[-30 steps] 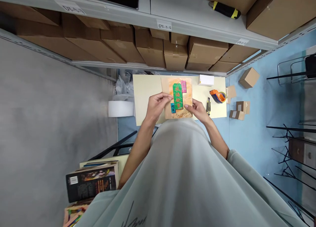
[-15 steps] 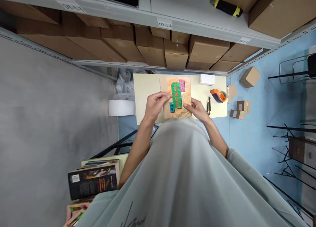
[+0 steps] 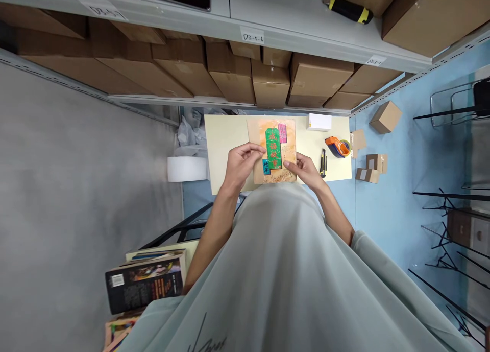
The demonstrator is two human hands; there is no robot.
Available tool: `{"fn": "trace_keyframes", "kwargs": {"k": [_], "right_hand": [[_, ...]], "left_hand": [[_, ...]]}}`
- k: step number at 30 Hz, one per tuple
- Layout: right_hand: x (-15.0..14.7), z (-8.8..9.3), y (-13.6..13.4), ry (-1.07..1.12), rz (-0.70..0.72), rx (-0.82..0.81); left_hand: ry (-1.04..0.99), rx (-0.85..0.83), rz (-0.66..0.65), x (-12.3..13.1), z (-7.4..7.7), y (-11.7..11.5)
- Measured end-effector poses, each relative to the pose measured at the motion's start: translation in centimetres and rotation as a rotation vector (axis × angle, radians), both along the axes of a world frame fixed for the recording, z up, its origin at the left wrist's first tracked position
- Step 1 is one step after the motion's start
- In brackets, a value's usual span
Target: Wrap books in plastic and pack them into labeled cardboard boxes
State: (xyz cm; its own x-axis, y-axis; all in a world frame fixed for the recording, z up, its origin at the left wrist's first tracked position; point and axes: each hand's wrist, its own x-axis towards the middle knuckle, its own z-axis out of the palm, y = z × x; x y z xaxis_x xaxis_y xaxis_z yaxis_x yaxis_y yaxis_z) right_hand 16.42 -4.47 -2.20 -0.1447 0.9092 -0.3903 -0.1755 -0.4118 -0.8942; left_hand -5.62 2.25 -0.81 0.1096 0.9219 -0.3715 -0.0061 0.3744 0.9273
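Observation:
Between my hands, above the pale yellow table (image 3: 224,137), is a book (image 3: 289,150) with an orange cover, a green title panel and small pink and blue patches. A plain tan strip shows along its left side; whether it is a cover flap or a separate sheet I cannot tell. My left hand (image 3: 243,163) is closed in a pinch at the left part of the book, fingertips near the green panel. At the lower right edge, my right hand (image 3: 305,169) grips the book, thumb on the cover and fingers behind it.
On the table's right lie a white box (image 3: 319,122), an orange tape dispenser (image 3: 337,146) and a utility knife (image 3: 323,163). A white roll (image 3: 187,168) is at the left. Stacked books (image 3: 145,285) stand lower left. Overhead, a shelf (image 3: 268,17) holds cardboard boxes (image 3: 229,76).
The hands and the book hold almost the same position. The surroundings have shifted very slightly to the left in view.

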Motion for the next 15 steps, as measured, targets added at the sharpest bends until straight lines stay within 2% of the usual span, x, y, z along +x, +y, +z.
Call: {"fn": "trace_keyframes", "kwargs": {"k": [8,15], "right_hand": [[-0.10,0.23,-0.13,-0.018,-0.013,-0.009],[-0.17,0.32,-0.44,-0.005,-0.017,0.007]], "left_hand": [[-0.030,-0.025,-0.025,-0.13,0.71,-0.03],[-0.037,-0.017,-0.039,-0.19,0.74,-0.06]]}}
